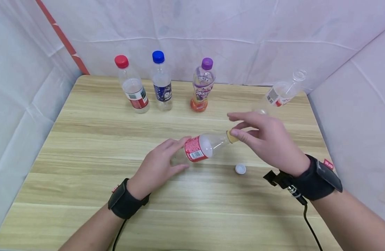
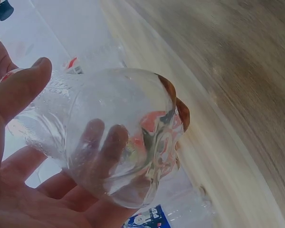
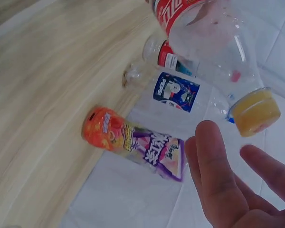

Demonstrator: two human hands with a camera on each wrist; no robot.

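Observation:
My left hand (image 1: 159,162) grips the lower part of a clear plastic bottle (image 1: 198,148) with a red label. The bottle is tilted, its neck pointing right and up, and a yellow cap (image 1: 231,137) sits on its mouth. In the left wrist view the thumb and fingers lie round the bottle's clear base (image 2: 118,137). Close to the yellow cap (image 3: 255,112) is my right hand (image 1: 264,139); in the right wrist view its extended fingers (image 3: 211,161) stand apart from the cap. Its thumb is mostly out of that view.
On the wooden table (image 1: 85,181) lies a loose white cap (image 1: 241,169). Along the back stand a red-capped bottle (image 1: 134,90), a blue-capped bottle (image 1: 162,87) and a purple-capped bottle (image 1: 203,85). An uncapped clear bottle (image 1: 281,92) is at the back right. White sheets (image 1: 208,24) surround the table.

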